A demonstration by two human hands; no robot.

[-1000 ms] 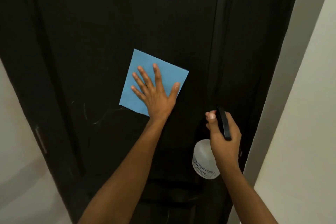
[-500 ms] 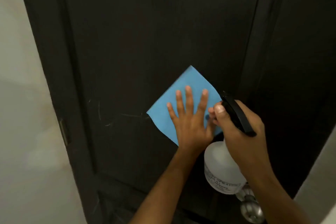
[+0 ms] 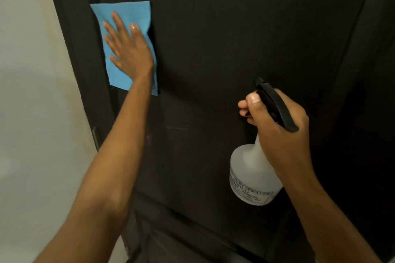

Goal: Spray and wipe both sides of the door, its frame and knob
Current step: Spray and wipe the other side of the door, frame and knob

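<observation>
A: Where is the left hand (image 3: 128,51)?

B: Flat on a blue cleaning cloth (image 3: 126,28), fingers straight and a little spread, pressing it against the dark door (image 3: 213,49). The cloth lies on the door's left part, high up, with its left edge close to the door's left edge, beside the pale wall (image 3: 32,92).

A: Is the cloth bunched or flat?

B: Flat, a rough rectangle. The palm covers its middle and lower right; the top edge and the lower left corner show clear of the hand.

A: And the right hand (image 3: 275,126)?

B: It grips a spray bottle (image 3: 252,175) by the neck, fingers curled round it below the black trigger head (image 3: 275,107). The thumb lies along the side of the head, nail up. The nozzle points up and away toward the door's surface.

A: How does the bottle hang?

B: Its translucent white body hangs below the fist, tilted slightly, with a printed label low on it; I cannot read the words for certain. It is held in front of the door's lower middle, well apart from the cloth.

A: Anything else on the door?

B: Faint pale scuff marks (image 3: 177,128) between the two arms, and a small metal plate (image 3: 95,136) on the door's left edge, below the cloth.
</observation>
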